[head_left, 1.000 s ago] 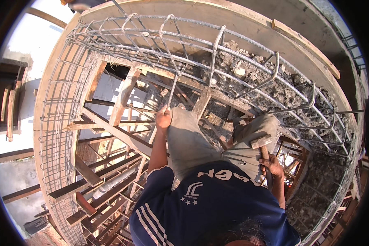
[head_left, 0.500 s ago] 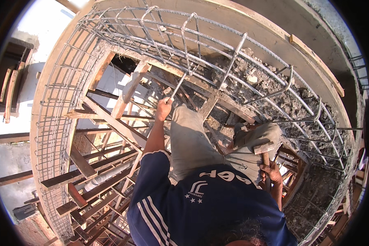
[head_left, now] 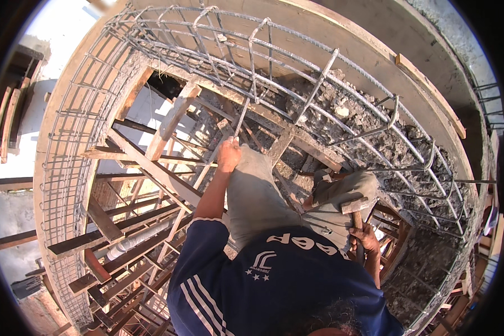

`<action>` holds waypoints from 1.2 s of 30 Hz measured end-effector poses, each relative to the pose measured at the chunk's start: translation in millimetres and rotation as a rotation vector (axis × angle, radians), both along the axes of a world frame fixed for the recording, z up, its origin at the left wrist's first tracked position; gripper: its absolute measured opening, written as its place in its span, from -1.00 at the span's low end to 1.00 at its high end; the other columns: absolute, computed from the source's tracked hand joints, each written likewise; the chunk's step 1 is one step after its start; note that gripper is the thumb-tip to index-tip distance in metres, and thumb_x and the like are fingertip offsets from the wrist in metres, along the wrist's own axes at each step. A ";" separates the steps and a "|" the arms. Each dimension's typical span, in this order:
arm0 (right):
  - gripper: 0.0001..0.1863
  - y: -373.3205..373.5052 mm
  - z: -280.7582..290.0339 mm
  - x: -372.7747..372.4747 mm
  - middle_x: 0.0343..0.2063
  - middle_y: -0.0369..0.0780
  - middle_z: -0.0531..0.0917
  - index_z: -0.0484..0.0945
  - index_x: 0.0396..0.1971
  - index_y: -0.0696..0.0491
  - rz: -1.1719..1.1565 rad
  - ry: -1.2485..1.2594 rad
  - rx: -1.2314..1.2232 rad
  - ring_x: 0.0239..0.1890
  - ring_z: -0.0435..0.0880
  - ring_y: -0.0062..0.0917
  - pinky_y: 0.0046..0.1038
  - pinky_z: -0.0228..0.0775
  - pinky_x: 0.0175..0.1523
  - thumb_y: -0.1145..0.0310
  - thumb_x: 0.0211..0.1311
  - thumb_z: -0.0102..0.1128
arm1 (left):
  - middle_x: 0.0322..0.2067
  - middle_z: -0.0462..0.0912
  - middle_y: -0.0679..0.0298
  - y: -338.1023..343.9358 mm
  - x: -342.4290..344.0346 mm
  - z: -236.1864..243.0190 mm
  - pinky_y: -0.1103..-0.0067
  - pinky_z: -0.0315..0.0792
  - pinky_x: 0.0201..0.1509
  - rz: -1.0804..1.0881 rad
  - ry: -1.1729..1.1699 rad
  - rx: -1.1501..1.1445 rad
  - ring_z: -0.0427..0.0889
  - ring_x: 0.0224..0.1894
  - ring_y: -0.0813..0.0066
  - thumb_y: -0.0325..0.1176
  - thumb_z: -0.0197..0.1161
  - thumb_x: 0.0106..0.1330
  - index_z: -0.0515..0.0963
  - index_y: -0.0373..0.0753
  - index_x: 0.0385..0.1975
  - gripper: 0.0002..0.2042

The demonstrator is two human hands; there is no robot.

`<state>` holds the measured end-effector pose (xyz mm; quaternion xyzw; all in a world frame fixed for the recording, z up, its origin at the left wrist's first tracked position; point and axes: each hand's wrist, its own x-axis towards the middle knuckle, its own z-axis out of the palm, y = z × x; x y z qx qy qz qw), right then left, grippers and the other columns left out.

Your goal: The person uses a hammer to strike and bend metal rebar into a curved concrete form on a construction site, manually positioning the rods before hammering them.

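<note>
My left hand [head_left: 228, 155] is closed around the lower end of a thin metal rod [head_left: 242, 117], above my left knee. The rod slants up to the near bars of the curved rebar cage [head_left: 313, 95]; whether its far tip touches them I cannot tell. Over by my right thigh, my right hand [head_left: 365, 238] grips the handle of a hammer [head_left: 355, 205], head upward. Rough concrete [head_left: 341, 109] lies under and between the bars on the right part of the cage.
A curved formwork wall [head_left: 369, 47] runs along the far side, with a wooden strip [head_left: 431, 95] on its edge. Timber beams [head_left: 173, 120] cross the opening below me. On the left, steel mesh [head_left: 67, 162] lines the curve. Wooden props [head_left: 117, 224] stand lower down.
The rod in my left hand stands steeper than before, and that hand has come slightly closer to my knee. The whole view has shifted a little. My right hand keeps the hammer by my thigh.
</note>
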<state>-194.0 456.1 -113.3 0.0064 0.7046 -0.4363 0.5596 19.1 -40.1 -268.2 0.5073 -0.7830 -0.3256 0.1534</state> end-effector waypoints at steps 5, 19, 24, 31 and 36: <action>-0.71 8.5 -4.5 0.8 -0.72 -0.25 0.52 0.52 -0.36 0.20 -0.005 0.003 0.025 -0.76 0.45 -0.57 -0.54 0.28 -0.64 0.28 0.14 0.36 | -0.28 0.63 -0.21 -9.4 46.7 14.6 0.07 0.46 -0.04 -0.120 -0.018 -0.135 0.59 -0.10 -0.23 -0.19 0.04 0.43 0.56 -0.31 -0.20 -0.71; -0.75 -0.7 0.0 4.7 -0.76 -0.26 0.52 0.49 -0.52 0.13 -0.012 0.017 -0.034 -0.82 0.46 -0.57 -0.52 0.30 -0.70 0.31 0.17 0.33 | -0.25 0.64 -0.19 -5.7 75.4 4.6 0.11 0.49 -0.07 -0.320 -0.066 -0.130 0.60 -0.16 -0.23 -0.15 0.02 0.42 0.58 -0.33 -0.11 -0.64; -0.76 5.9 -4.6 2.4 -0.75 -0.27 0.52 0.48 -0.50 0.12 0.010 0.026 -0.011 -0.81 0.47 -0.57 -0.52 0.30 -0.70 0.32 0.18 0.33 | -0.26 0.66 -0.18 -44.8 53.9 4.3 0.13 0.48 -0.05 -0.106 -0.101 -0.141 0.62 -0.16 -0.21 -0.14 0.03 0.41 0.62 -0.32 -0.18 -0.64; -0.78 4.8 -6.6 3.0 -0.75 -0.28 0.51 0.48 -0.43 0.14 -0.001 0.017 -0.034 -0.81 0.44 -0.58 -0.51 0.30 -0.69 0.34 0.16 0.33 | -0.43 0.60 -0.23 -44.7 25.4 -2.9 0.05 0.45 -0.15 -0.170 0.011 -0.252 0.59 -0.23 -0.28 -0.26 0.09 0.37 0.55 -0.35 -0.35 -0.75; -0.77 3.0 -0.4 3.8 -0.75 -0.29 0.51 0.48 -0.47 0.13 -0.022 -0.016 -0.007 -0.80 0.44 -0.58 -0.52 0.28 -0.67 0.32 0.17 0.33 | -0.33 0.64 -0.18 -49.5 44.6 -10.2 0.06 0.46 -0.11 -0.247 -0.140 -0.122 0.60 -0.19 -0.25 -0.20 0.04 0.40 0.55 -0.28 -0.23 -0.73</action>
